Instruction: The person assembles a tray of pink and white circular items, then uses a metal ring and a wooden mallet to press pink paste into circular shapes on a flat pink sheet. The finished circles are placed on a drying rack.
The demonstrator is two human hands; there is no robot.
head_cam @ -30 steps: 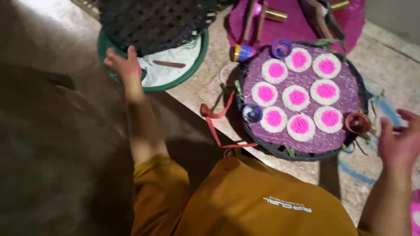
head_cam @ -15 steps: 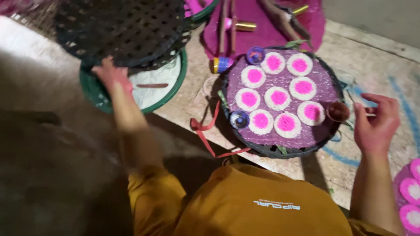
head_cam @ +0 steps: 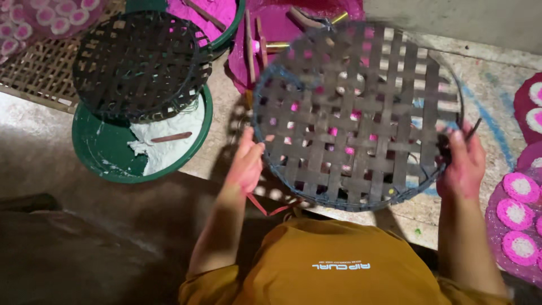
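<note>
Round woven tray [head_cam: 361, 118] held flat between 2 hands, over pink-and-white discs that show through its gaps.

The left hand [head_cam: 245, 164] grips its near-left rim, the right hand [head_cam: 463, 164] its right rim. Dark flat strips, open lattice. To the left lies a stack of similar trays [head_cam: 138, 65] on a green basin [head_cam: 107, 155] holding white powder; bare concrete lies between.

A woven tray [head_cam: 361, 113] sits between the left hand [head_cam: 245, 164] and right hand [head_cam: 464, 164], over round cakes. To its left, another woven tray [head_cam: 138, 65] lies on a basin [head_cam: 107, 152]; more cakes [head_cam: 519, 217] lie right
</note>
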